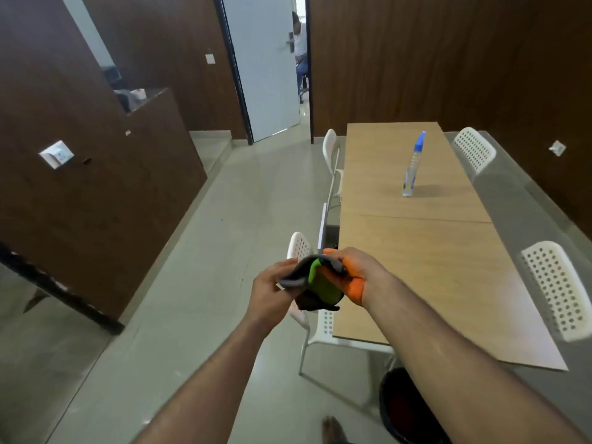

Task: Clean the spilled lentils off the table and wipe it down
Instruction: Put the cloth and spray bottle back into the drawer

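A: Nearest item?
B: A bare foot (331, 427) at the bottom edge, on the pale tiled floor (198, 283). Beside it, a dark round bin (400, 408), partly hidden behind the right forearm.

A: Hands?
B: Left hand (272, 291) and right hand (355, 274), close together in the air off the near left corner of the table. Both grip one thing: a crumpled grey cleaning cloth with a green patch (315, 283). Left fingers pinch its grey edge; right fingers are curled over its top. Orange tint on the right palm and fingertips.

A: Any writing on the cloth?
B: None readable.

A: Table?
B: Long light-wood laminate table (416, 257), a seam across its middle. No lentils can be made out on it at this sharpness.

A: On it?
B: One clear plastic spray bottle with a blue nozzle (413, 165), upright on the far half. Its label is too blurred to read.

A: Seating?
B: White perforated plastic chairs: one below the hands (315, 328), one at near right (557, 286), two farther back (331, 155) (474, 149).

A: Beyond?
B: Dark wood-panelled walls (448, 59), a white door (262, 65) ajar, a seated person (300, 49) partly visible past it.
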